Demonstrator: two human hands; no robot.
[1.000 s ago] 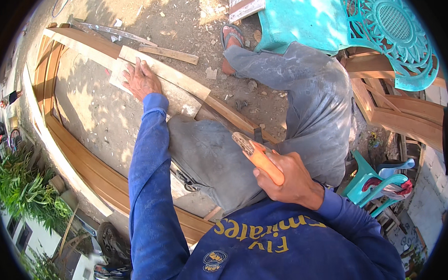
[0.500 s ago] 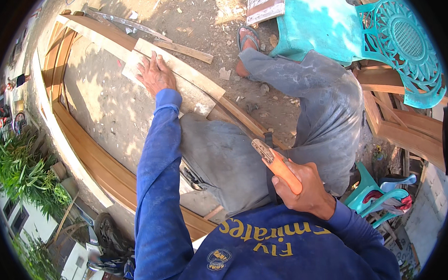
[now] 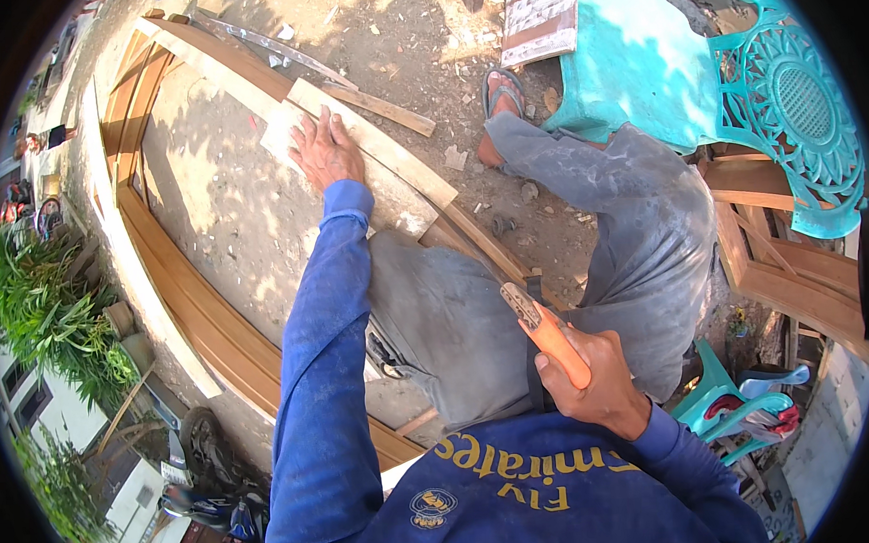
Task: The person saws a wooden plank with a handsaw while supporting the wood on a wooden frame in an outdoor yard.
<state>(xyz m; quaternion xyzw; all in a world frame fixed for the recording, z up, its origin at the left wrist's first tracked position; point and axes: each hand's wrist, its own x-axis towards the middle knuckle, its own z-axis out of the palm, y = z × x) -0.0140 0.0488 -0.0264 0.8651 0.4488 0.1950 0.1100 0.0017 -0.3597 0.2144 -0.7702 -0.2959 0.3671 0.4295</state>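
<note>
My left hand (image 3: 327,151) lies flat, fingers apart, pressing on a short pale board (image 3: 399,215). Beside that board runs a narrow pale wooden strip (image 3: 392,158), and both rest across a long wooden beam (image 3: 241,68). In my right hand (image 3: 603,379) is the orange handle of a handsaw (image 3: 557,344), with my fingers wrapped round it. Its thin blade points up and left to the boards' near end; the blade's tip and teeth are hard to make out. My bent leg in grey trousers (image 3: 446,319) is close against the short board.
A large brown wooden frame (image 3: 201,308) spreads over the ground at left. Loose wood offcuts (image 3: 381,111) lie beyond the beam. At right stand a turquoise plastic chair (image 3: 638,63) and more wooden framing (image 3: 799,292). A motorbike (image 3: 211,452) and plants (image 3: 49,323) are at lower left.
The whole view has shifted slightly, so things appear lower and further right. My right hand and the saw have edged a little closer to the boards. My left hand stays on the board.
</note>
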